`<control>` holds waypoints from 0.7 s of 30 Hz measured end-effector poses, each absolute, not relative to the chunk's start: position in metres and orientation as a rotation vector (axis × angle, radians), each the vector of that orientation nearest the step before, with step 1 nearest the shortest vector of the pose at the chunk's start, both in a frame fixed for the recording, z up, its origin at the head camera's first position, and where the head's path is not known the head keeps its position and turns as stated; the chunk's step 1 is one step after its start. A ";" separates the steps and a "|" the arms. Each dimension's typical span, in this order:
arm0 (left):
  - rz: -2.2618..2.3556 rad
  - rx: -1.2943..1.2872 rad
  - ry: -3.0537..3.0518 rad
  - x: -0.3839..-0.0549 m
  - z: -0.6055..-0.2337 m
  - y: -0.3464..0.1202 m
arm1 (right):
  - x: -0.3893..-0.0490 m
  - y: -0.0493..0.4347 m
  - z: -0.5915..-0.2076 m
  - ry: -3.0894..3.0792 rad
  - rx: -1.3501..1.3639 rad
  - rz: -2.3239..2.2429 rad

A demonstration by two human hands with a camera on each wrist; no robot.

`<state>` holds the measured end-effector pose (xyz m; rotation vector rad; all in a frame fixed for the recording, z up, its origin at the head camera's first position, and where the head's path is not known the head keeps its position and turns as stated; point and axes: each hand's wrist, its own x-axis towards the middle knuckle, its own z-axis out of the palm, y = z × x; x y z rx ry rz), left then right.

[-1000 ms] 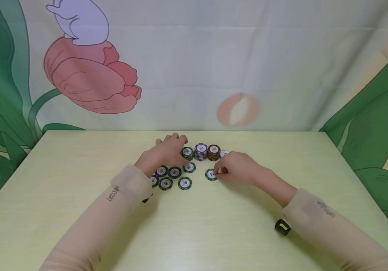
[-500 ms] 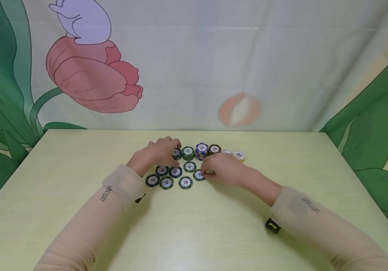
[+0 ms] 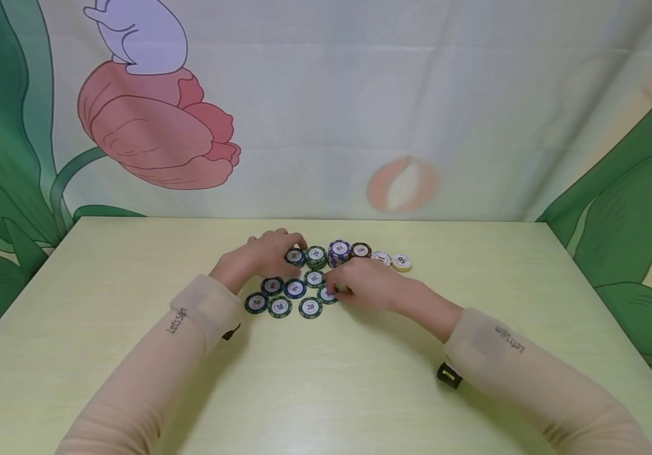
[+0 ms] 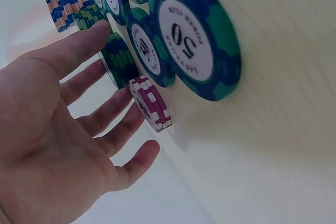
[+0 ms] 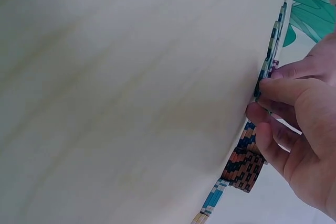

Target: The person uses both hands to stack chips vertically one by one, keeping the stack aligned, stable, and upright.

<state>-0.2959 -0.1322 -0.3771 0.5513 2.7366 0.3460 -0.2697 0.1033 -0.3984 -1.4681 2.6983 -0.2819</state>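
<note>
My right hand (image 3: 367, 284) pinches a green-rimmed poker chip (image 3: 326, 294) marked 20 at the table surface, its index finger beside another 20 chip (image 3: 314, 278). The left hand (image 3: 268, 254) curves loosely about a short dark stack of poker chips (image 3: 295, 256). In the left wrist view, its fingers are spread and relaxed, near that stack (image 4: 119, 60) and a small purple-and-white stack (image 4: 151, 103); whether they touch is unclear. Flat chips lie in front: 50s (image 3: 295, 289) and 20s (image 3: 310, 308). The right thumb's contact is partly hidden.
A back row holds a green 20 stack (image 3: 316, 254), a blue-and-orange 10 stack (image 3: 339, 251), a brown 100 stack (image 3: 361, 250), white chips (image 3: 381, 258) and yellow-edged chips (image 3: 402, 261). Behind the table (image 3: 326, 379) hangs a printed curtain (image 3: 303, 126).
The right hand has slid its 20 chip leftward, toward the other flat chips. The left hand has shifted slightly left, uncovering the dark stack beside the green one. The neighbouring 20 chip moved slightly left.
</note>
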 end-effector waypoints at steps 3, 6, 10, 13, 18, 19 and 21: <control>0.349 0.579 2.741 -0.297 -0.378 -0.132 | -0.270 0.103 -0.396 2.682 -1.468 -0.284; 0.336 0.590 2.751 -0.298 -0.381 -0.132 | -0.270 0.103 -0.396 2.676 -1.481 -0.279; 0.321 0.586 2.768 -0.299 -0.384 -0.130 | -0.270 0.104 -0.396 2.671 -1.494 -0.284; 0.318 0.573 2.773 -0.299 -0.385 -0.129 | -0.269 0.104 -0.396 2.675 -1.493 -0.278; 0.320 0.552 2.776 -0.300 -0.386 -0.126 | -0.267 0.103 -0.395 2.703 -1.461 -0.252; 0.319 0.549 2.777 -0.300 -0.386 -0.125 | -0.266 0.102 -0.395 2.716 -1.442 -0.242; 0.318 0.543 2.775 -0.301 -0.385 -0.124 | -0.265 0.101 -0.395 2.744 -1.395 -0.223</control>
